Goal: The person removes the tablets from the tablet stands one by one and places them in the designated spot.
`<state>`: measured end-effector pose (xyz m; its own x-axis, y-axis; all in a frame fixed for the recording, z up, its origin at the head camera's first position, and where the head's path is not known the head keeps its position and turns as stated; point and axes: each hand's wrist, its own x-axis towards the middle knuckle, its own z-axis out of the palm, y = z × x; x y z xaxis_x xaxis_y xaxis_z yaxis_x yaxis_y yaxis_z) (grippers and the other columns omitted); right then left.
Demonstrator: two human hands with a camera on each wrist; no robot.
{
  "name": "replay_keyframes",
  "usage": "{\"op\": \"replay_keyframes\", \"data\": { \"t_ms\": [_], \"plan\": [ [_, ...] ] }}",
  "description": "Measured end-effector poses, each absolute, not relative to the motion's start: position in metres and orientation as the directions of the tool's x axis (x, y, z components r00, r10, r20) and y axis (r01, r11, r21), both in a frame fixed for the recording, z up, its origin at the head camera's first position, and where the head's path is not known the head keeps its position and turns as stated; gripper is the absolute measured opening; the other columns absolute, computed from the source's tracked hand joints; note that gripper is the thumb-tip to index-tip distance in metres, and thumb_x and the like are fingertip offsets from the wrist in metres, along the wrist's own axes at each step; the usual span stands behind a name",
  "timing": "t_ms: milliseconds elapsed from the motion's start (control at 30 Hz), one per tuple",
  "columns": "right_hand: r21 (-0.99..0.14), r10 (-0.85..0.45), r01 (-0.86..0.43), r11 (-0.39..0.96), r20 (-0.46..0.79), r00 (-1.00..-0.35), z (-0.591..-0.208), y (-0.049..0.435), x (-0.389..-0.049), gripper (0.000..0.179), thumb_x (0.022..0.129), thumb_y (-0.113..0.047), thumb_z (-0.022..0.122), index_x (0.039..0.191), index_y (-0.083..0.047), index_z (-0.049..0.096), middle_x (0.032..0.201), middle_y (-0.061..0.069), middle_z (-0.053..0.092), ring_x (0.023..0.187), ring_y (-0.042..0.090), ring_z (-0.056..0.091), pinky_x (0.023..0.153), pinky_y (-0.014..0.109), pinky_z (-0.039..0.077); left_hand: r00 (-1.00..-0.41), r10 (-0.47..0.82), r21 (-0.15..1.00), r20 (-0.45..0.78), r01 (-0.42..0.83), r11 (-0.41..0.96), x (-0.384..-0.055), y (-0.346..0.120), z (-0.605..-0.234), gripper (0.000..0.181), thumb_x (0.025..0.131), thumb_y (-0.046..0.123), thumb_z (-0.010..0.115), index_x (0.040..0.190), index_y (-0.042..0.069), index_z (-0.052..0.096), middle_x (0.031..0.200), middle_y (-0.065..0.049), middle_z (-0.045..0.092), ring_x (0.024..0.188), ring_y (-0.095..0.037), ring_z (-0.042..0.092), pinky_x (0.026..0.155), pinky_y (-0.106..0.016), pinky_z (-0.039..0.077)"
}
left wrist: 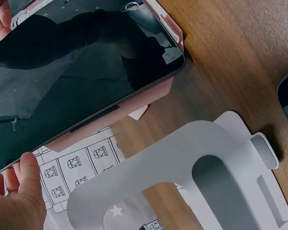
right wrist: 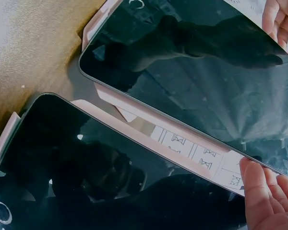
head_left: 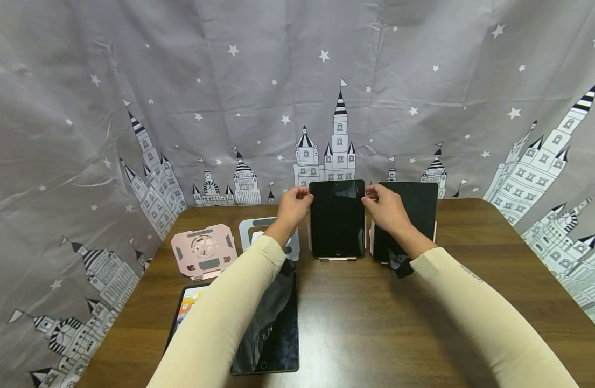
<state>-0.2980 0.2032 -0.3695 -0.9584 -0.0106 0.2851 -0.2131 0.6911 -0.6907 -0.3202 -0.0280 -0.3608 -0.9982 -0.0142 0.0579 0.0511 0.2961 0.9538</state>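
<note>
A black tablet (head_left: 337,221) stands upright, leaning back on a pink stand (head_left: 338,259) whose lip sits under its bottom edge. My left hand (head_left: 293,207) holds the tablet's upper left edge, thumb along the side. At the upper right edge, my right hand (head_left: 388,209) pinches it between thumb and fingers. The stand's pink side (left wrist: 149,93) shows behind the tablet in the left wrist view. Close to my right forearm, a second black tablet (head_left: 420,210) leans on another pink stand (right wrist: 6,136). That tablet is partly covered by my right arm.
Left of the held tablet is a grey stand (left wrist: 139,167), partly behind my left arm. A pink stand (head_left: 181,250) with no tablet stands farther left. Flat on the wooden table (head_left: 355,323) lie a dark tablet (head_left: 288,328) and a lit tablet (head_left: 187,297). A grey castle-print curtain (head_left: 258,97) hangs behind.
</note>
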Motion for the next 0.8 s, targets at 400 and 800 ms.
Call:
{"op": "replay_keyframes", "data": {
  "t_ms": [400, 800],
  "plan": [
    [-0.717, 0.034, -0.249, 0.651, 0.356, -0.934, -0.386, 0.201, -0.291, 0.026, 0.102, -0.014, 0.055, 0.122, 0.002, 0.059, 0.108, 0.018, 0.065, 0.092, 0.031, 0.061, 0.079, 0.044, 0.049, -0.999, -0.014, 0.960, 0.038, 0.032, 0.277, -0.317, -0.027, -0.371, 0.020, 0.099, 0.011, 0.059, 0.115, -0.001, 0.061, 0.109, -0.011, 0.058, 0.098, -0.022, 0.055, 0.088, -0.032, 0.050],
    [-0.771, 0.077, -0.296, 0.564, 0.406, -0.911, -0.399, 0.199, -0.286, 0.020, 0.102, -0.011, 0.055, 0.117, 0.002, 0.058, 0.102, 0.017, 0.063, 0.087, 0.027, 0.059, 0.073, 0.037, 0.050, -0.995, -0.070, 0.977, 0.072, 0.057, 0.203, -0.306, -0.027, -0.373, 0.017, 0.097, 0.011, 0.063, 0.109, -0.001, 0.066, 0.106, -0.012, 0.062, 0.091, -0.019, 0.057, 0.083, -0.029, 0.051]
  ]
}}
